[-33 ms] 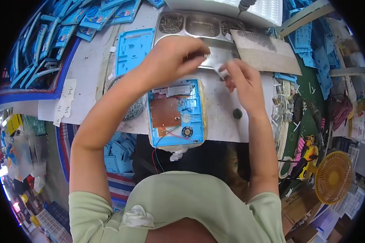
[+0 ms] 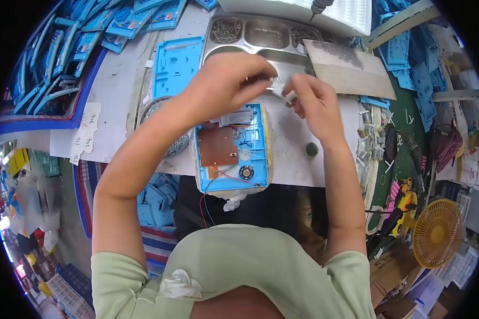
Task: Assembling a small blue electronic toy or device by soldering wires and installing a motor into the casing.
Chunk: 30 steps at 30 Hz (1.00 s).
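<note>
Above the far end of an opened blue plastic case (image 2: 256, 143), my two hands are close together. My left hand (image 2: 242, 80) is closed in a pinch on tiny shiny metal bits, too small to make out. A small white piece (image 2: 280, 90) sits between the pinched fingers of my right hand (image 2: 313, 101), almost touching the left fingertips. The case lies on a padded block, showing a brown circuit board (image 2: 216, 146), a round black speaker (image 2: 246, 172), thin wires and a pale rectangular part near its far end.
Beyond my hands stands a metal compartment tray (image 2: 266, 36) with small parts. A blue half-shell (image 2: 177, 66) and a round bowl of metal parts (image 2: 178, 146) are on the left. Cardboard (image 2: 351, 69) lies right, a driver tip (image 2: 319, 7) hangs above, and a dark round object (image 2: 311, 149) rests nearby.
My right hand has moved slightly left, bringing the white piece closer to my left fingertips. My left hand has shifted very little.
</note>
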### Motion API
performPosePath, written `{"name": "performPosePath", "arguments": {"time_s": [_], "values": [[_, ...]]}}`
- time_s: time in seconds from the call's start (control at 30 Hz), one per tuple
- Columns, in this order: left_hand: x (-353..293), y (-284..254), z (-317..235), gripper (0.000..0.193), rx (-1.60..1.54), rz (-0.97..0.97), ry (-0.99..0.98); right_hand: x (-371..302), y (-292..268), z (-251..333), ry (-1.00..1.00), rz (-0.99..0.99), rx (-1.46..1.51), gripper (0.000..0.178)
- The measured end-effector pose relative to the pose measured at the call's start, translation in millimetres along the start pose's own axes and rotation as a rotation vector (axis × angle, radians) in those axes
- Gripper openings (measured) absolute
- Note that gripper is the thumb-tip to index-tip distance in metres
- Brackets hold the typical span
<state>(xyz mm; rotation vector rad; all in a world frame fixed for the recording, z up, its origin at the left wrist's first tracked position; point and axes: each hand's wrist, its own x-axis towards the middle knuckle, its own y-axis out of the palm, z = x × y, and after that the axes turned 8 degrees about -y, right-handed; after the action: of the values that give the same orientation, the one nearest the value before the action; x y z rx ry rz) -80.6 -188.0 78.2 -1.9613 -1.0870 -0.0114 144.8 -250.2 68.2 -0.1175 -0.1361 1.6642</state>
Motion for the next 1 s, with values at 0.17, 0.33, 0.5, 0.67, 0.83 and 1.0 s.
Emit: {"name": "performPosePath", "arguments": {"time_s": [0.17, 0.33, 0.5, 0.67, 0.83, 1.0], "values": [[-28.5, -7.4, -15.2, 0.014, -0.186, -0.029, -0.255, 10.3, 21.7, -0.7, -0.234, 0.151, -0.031, 0.030], [-28.4, -5.2, 0.0, 0.017, -0.408, 0.056, -0.633, 13.0, 22.5, -11.4, -0.338, -0.008, -0.307, 0.029], [-40.6, -5.5, -10.6, 0.016, -0.837, 0.143, -0.862, 32.6, 10.0, -26.6, -0.362, -0.062, -0.979, 0.023], [-81.9, -11.4, -52.3, 0.018, -1.063, 0.122, -1.019, -25.6, 6.8, 3.1, -0.416, -0.060, -0.616, 0.026], [-129.6, 10.6, -76.6, 0.018, -1.102, 0.126, -0.988, -93.9, 28.8, 9.0, -0.615, 0.215, -0.354, 0.038], [-150.6, 23.2, -86.1, 0.017, -1.136, 0.210, -1.010, -104.2, 33.6, 2.2, -0.698, 0.332, -0.368, 0.038]]}}
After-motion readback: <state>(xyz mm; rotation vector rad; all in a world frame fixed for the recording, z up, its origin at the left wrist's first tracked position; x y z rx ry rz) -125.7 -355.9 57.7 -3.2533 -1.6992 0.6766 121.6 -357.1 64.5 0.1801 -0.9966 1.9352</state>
